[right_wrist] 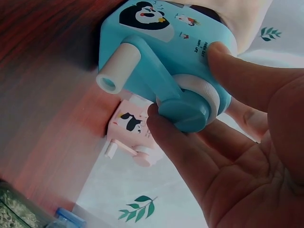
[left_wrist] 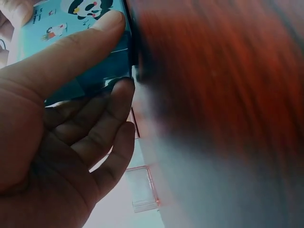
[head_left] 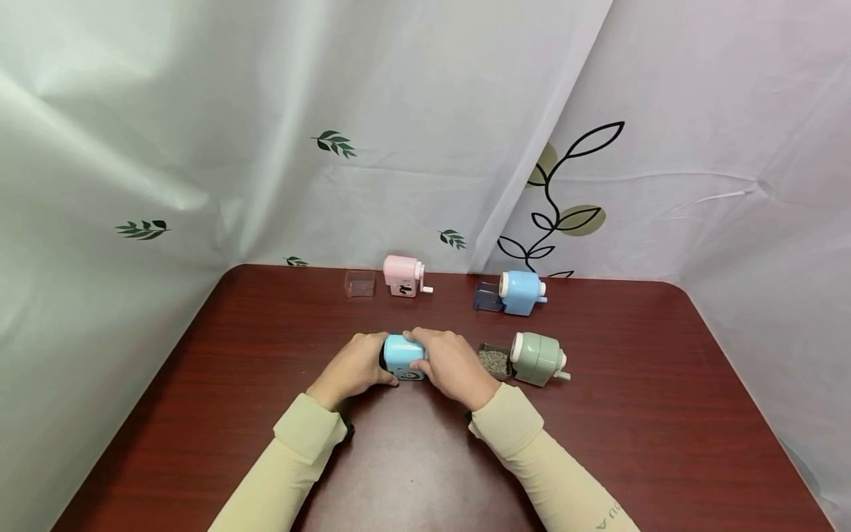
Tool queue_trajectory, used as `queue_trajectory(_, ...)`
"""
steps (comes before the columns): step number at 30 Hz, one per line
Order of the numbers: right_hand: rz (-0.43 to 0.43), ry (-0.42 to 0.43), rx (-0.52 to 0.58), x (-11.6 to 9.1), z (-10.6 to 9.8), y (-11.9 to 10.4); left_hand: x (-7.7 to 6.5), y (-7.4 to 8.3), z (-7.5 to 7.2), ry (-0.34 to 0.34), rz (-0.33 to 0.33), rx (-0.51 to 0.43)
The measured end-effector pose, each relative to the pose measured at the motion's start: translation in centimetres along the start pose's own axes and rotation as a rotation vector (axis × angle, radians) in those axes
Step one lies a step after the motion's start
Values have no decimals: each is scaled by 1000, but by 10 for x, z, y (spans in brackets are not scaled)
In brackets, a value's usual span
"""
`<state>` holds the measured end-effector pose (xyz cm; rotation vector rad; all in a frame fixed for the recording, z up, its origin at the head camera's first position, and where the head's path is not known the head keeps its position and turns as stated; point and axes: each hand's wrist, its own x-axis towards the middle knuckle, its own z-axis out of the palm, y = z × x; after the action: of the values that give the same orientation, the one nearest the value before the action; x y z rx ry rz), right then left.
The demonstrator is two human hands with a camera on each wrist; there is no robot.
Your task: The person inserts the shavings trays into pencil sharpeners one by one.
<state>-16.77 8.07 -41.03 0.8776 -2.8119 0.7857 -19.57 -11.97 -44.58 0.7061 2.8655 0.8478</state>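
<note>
1. Head view: I see a glossy, boxy turquoise sharpener (head_left: 402,355) mid-table, between both hands; left hand (head_left: 355,369) clamped on its left end, right hand (head_left: 452,363) gripping its right end.
2. Same view, behind: rounded pink sharpener (head_left: 400,273), clear square tray (head_left: 360,284) just beside it. Further right, smooth blue sharpener (head_left: 522,294), dark translucent tray (head_left: 488,297) at its left.
3. Right of the hands: matte-looking green sharpener (head_left: 537,358), gritty shavings (head_left: 494,363) in the tray beside it. Table (head_left: 631,414) reddish-brown, wood-grained; creased pale cloth (head_left: 399,74) behind, leaf prints.
4. Left wrist view: thumb flat across the face with the panda print (left_wrist: 89,6), fingers curled beneath; clamped on the turquoise body.
5. Right wrist view: thumb on the printed face, forefinger tip by the crank (right_wrist: 154,69), pinching that end. Crank has a hollow cylindrical white handle (right_wrist: 119,68); ridged white collar (right_wrist: 204,90) behind.
</note>
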Motion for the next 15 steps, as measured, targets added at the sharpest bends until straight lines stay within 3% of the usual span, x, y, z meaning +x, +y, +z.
queue_trajectory(7, -13, -3, 27, -1, 0, 1, -1, 2, 1, -25, -54, -11)
queue_trajectory(15, 9, 7, 13, -4, -2, 4, -6, 0, 1, -20, -13, -69)
